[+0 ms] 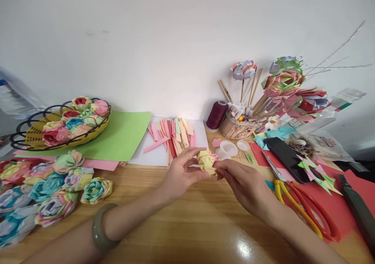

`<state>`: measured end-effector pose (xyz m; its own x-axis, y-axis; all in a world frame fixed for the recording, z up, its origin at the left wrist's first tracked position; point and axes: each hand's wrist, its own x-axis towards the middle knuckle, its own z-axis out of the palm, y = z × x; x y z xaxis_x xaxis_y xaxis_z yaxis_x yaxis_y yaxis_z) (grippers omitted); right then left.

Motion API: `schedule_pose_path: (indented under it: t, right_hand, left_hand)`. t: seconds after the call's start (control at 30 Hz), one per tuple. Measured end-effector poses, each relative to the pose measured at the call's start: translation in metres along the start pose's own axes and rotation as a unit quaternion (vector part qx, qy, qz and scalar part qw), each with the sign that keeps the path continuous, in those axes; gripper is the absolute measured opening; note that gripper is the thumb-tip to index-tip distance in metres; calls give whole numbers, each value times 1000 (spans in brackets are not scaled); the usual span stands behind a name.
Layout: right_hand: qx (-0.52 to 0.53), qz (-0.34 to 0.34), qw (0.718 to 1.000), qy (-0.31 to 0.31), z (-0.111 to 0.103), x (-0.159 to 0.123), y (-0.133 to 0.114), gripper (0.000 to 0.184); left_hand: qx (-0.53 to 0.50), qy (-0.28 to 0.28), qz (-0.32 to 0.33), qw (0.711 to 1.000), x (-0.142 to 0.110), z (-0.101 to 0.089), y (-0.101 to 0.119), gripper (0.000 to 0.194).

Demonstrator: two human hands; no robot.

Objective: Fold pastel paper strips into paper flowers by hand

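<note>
Between my two hands, above the wooden table, is a small paper flower (206,161), yellow with some pink at its right side. My left hand (187,172) holds it from the left, the thumb below and the fingers behind and above. From the right, my right hand (238,178) pinches its edge with thumb and fingertips, which partly cover the pink paper. Just behind my hands, a pile of folded paper strips (174,135) in pink, red, peach and green lies on a white sheet (200,133).
Finished paper flowers (54,193) cover the table's left side; more fill a yellow basket (32,133) on green paper (125,133). At right are scissors (307,205), a phone (287,158), a thread spool (216,115) and a pot (238,126) with sticks and paper flowers.
</note>
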<state>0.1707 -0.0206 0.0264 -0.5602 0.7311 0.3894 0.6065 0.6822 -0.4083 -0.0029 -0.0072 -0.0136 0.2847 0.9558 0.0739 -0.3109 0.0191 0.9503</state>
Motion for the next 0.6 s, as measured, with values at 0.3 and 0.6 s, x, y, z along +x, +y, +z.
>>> schedule_pose_path:
  t: [0.3,0.6]
  right_hand:
    - [-2,15,999,40,0,1,0,10]
    - [61,48,997,20,-4,1,0,13]
  left_hand:
    - [2,-27,19,999,-1,2,1,46]
    - [25,-46,20,998,-1,-1,0,49]
